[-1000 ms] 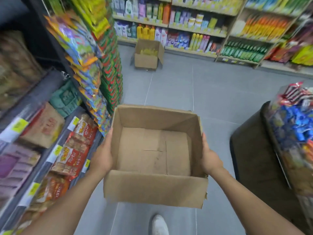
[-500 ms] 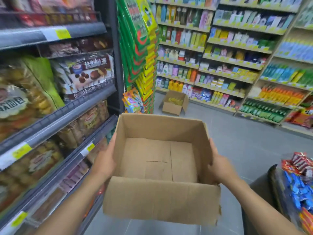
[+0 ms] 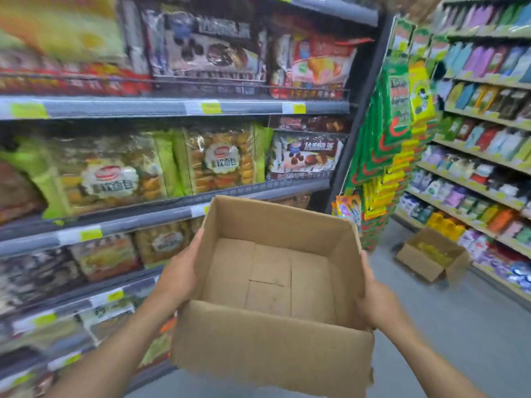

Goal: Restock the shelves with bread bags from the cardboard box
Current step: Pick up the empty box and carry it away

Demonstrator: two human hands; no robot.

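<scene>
I hold an open cardboard box (image 3: 275,349) in front of me at waist height; its inside is bare, with no bags in it. My left hand (image 3: 179,274) grips its left wall and my right hand (image 3: 373,300) grips its right wall. Bread bags (image 3: 221,159) with green edges and a round label stand on the middle shelf (image 3: 161,215) to the left, just beyond the box. More bagged baked goods fill the shelves above and below.
Hanging strips of green and yellow snack packs (image 3: 396,133) cover the shelf's end. A second open cardboard box (image 3: 431,257) sits on the grey floor (image 3: 459,326) at the right, against shelves of bottles and packets (image 3: 482,156).
My view has swung up and to the left, from the floor and aisle toward the bread shelves. Both hands have kept their grip on the box.
</scene>
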